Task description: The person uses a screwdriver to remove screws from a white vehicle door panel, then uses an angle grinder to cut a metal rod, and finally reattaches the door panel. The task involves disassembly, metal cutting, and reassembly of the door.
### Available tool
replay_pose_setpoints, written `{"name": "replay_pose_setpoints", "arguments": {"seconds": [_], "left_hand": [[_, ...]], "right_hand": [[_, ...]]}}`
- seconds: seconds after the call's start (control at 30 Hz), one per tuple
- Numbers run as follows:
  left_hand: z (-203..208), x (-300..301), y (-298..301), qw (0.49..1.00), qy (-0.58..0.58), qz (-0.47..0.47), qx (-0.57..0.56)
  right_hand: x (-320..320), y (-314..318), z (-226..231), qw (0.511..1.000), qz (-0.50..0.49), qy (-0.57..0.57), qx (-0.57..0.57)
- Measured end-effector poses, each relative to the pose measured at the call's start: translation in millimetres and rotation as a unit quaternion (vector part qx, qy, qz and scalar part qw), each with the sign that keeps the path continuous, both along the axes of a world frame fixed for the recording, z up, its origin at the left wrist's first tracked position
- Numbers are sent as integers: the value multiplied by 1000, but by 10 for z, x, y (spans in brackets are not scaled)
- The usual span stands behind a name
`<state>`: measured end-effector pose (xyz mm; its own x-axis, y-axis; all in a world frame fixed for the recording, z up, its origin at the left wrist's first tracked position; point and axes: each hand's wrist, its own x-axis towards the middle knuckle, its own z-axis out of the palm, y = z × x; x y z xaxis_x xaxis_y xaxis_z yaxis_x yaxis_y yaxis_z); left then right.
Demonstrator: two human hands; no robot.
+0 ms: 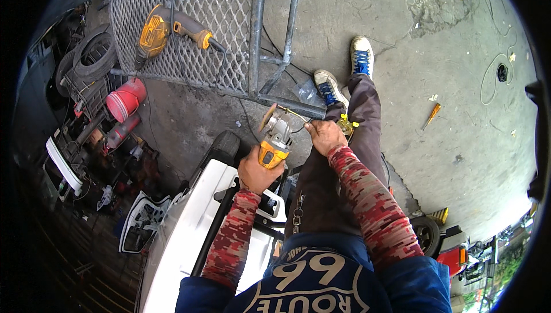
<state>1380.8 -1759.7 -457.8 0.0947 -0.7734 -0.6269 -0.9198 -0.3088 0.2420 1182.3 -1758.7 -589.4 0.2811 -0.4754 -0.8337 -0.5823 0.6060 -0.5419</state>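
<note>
left hand [258,170] first: from my end of the feed i see it closed around the yellow-and-grey body of an angle grinder [274,153], fingers wrapped, near the center of the frame. the grinder's metal head points up the frame, and its brownish disc [267,116] stands edge-up at the head's left side, just below a grey steel tube [291,106]; i can't tell whether the two touch.

right hand [328,138], right of center, is mostly closed, thumb and forefinger drawn together at the end of a thin curved rod [294,112] that reaches toward the grinder's head. just beside the knuckles i see a brass-coloured fitting [346,124] with yellow knobs; i can't make out whether it and the rod are one piece.

at upper left, a yellow-and-black power drill [154,34] lies on its side on a metal mesh panel [229,3], with a dark cable draped over it. left of that i have stacked tyres [94,54], and below them a red bucket [127,99]. a white panel [186,227] fills the lower left of center. over at right, an orange-handled screwdriver [431,116] lies on the concrete floor [425,77].
</note>
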Motion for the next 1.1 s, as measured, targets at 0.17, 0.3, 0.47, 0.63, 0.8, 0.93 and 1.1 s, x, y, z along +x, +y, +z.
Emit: {"name": "replay_pose_setpoints", "arguments": {"seconds": [0.17,0.3,0.47,0.63,0.8,0.93,1.1], "left_hand": [[-22,-16,-18,1000,14,-5,8],[-28,-44,-21,999,10,1,31],[-33,-53,-19,999,11,0,34],[-36,-46,-14,999,6,0,41],[-36,-61,-22,999,3,-2,36],[-26,-77,-47,999,-5,-7,39],[-16,-89,-58,999,2,-2,34]], "right_hand": [[11,4,22,1000,-4,9,-16],[9,-8,17,1000,-10,2,-14],[-7,-46,31,1000,14,-4,16],[-10,-62,50,1000,14,-2,18],[3,-46,33,1000,19,0,-1],[12,-37,27,1000,13,0,3],[7,-28,28,1000,12,-4,5]]}}
